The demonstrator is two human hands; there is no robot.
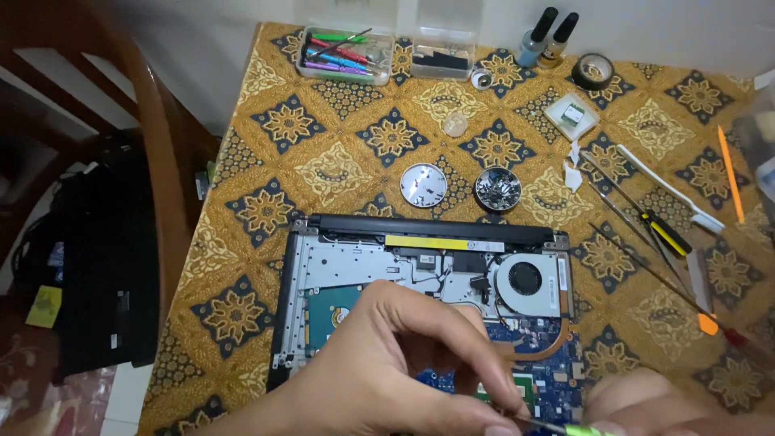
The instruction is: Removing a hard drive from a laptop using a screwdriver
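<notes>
Head view: left hand [379,371] arched over opened laptop [420,274], grip pinching thin tool [557,426].

Open patterned cloth on the bench [339,173] left of and behind the opened laptop [420,274]: room to pass there. Behind the laptop's hinge edge, blocked by a round tin lid [423,185] and a screw-filled dish [496,188], just beside each other. Right side crowded with screwdrivers [646,222], a white spudger [670,190] and an orange pry tool [731,173]. Far edge lined with a tool box [345,55], bottles [547,36] and a tape roll [592,71]. Left edge hemmed by a wooden chair back [157,161].
</notes>
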